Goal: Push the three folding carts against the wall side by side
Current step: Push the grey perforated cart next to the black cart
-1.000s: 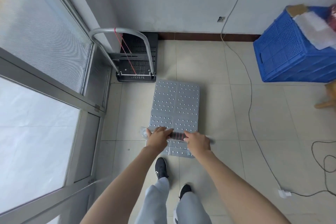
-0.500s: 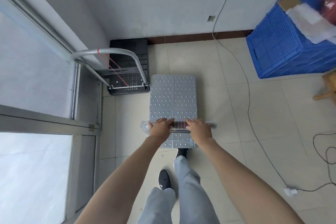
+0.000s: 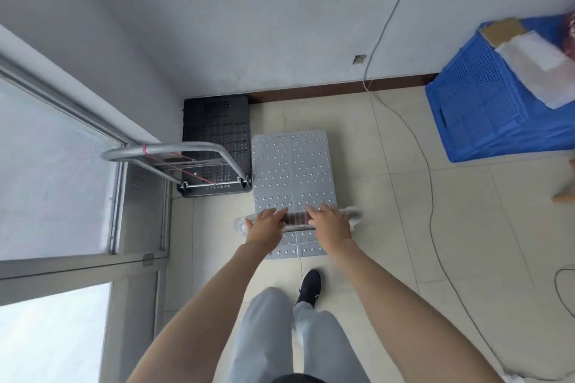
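A black folding cart (image 3: 216,130) stands in the corner against the back wall, its silver handle (image 3: 168,149) upright with red cord on it. Right beside it is a grey studded cart (image 3: 292,165), its front edge a short gap from the brown baseboard. My left hand (image 3: 264,224) and my right hand (image 3: 329,222) both grip the grey cart's plastic-wrapped handle bar (image 3: 297,218), side by side. A third cart is not in view.
A blue plastic crate (image 3: 485,112) with cardboard and white wrapping stands at the right against the wall. A thin cable (image 3: 431,196) runs down the wall and across the tiles right of the grey cart. A glass door and window frame (image 3: 118,196) line the left.
I have stepped forward and the grey cart has rolled toward the wall, drawing level alongside the black cart. Both hands keep their grip on the handle.
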